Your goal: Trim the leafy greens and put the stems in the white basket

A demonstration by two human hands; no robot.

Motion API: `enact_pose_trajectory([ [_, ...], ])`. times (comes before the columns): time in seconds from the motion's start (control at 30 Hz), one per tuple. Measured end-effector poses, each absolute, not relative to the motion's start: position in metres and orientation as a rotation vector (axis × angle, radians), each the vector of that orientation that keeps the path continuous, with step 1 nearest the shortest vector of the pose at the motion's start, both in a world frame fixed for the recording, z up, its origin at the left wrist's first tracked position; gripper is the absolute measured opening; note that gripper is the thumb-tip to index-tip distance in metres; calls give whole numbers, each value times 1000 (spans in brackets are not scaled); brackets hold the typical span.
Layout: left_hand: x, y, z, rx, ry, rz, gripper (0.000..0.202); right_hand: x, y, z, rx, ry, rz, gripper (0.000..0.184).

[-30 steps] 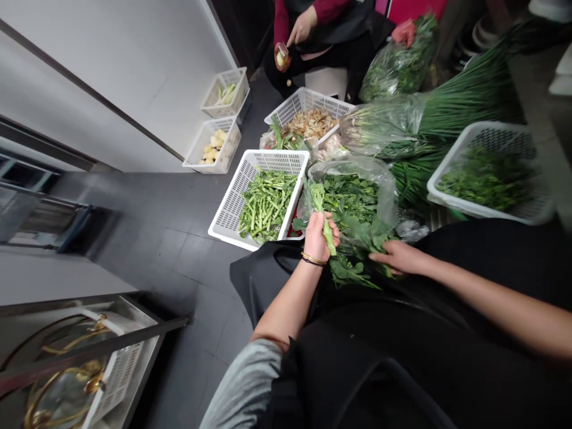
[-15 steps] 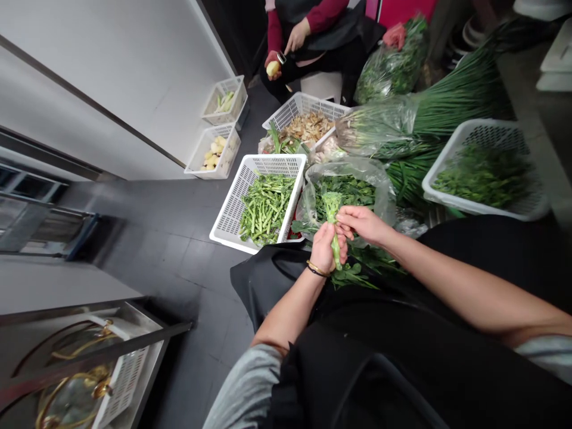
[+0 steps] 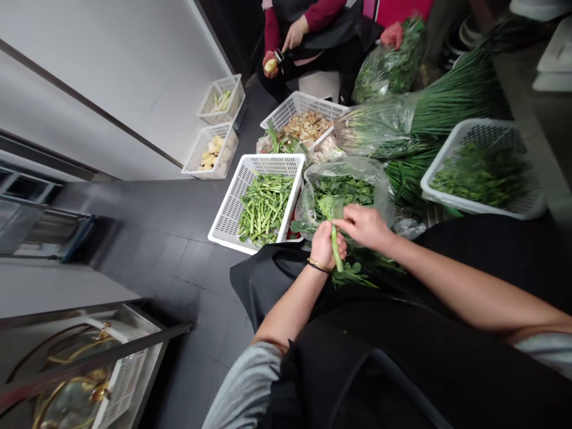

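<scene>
A stalk of broccoli [image 3: 335, 244] with a loose green head stands tilted in my left hand [image 3: 325, 244], whose fingers are wrapped round its stem. My right hand [image 3: 365, 226] is closed in a pinch against the stem just under the head; what lies between its fingertips is hidden by the hand and blur. Beneath both hands, an open clear plastic bag [image 3: 382, 179] holds dark leafy greens [image 3: 351, 189]. Loose leaves [image 3: 353, 275] lie by my lap. To the left, a white basket [image 3: 227, 214] contains cut green stalks [image 3: 263, 208].
Across from me a person's hands [image 3: 295, 34] hold a peeler and a potato [image 3: 270, 65]. Around are a basket of peelings [image 3: 308, 126], a basket of potatoes [image 3: 211, 154], long green stalks [image 3: 460, 95] and a basket of greens [image 3: 485, 176]. A metal rack [image 3: 147, 339] stands lower left.
My right hand has shifted slightly, turning its back more upward while its fingers stay at the stem. My left hand keeps its hold on the broccoli.
</scene>
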State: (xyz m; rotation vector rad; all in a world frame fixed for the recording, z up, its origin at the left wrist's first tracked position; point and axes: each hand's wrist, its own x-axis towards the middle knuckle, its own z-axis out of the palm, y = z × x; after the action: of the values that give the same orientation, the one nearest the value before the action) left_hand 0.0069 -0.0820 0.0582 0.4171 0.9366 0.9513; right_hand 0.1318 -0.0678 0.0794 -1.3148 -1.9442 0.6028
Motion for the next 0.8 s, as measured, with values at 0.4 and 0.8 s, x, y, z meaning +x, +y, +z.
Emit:
enact_pose_trajectory([
  [0.4, 0, -85, 73, 562, 757, 818, 34, 185, -55, 69, -1434, -2033, 1259, 40],
  [0.8, 1, -80, 53, 488, 1003, 934, 34, 181, -91, 72, -1366, -2617, 619, 38],
])
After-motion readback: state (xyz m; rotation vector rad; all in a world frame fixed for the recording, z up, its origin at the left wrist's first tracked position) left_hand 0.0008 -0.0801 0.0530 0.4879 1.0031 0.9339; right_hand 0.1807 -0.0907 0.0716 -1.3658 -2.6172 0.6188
